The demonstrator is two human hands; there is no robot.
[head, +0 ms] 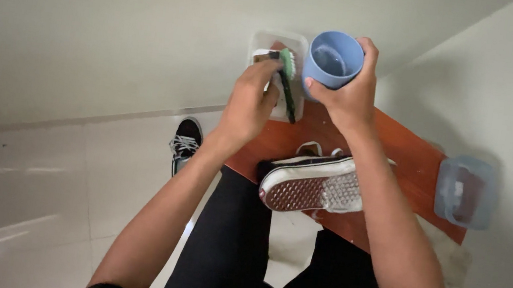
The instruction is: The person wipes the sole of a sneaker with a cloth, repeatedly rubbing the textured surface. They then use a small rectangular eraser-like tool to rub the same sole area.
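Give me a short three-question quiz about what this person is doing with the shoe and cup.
1. True or false: the right hand holds a blue cup.
2. What does the left hand grip? A) a sponge B) a green brush C) a shoelace
3. How does the sneaker on the board lie, on the wooden board?

Key
1. True.
2. B; it is held over a clear tub.
3. On its side, sole facing the camera. A second sneaker stands on the floor.
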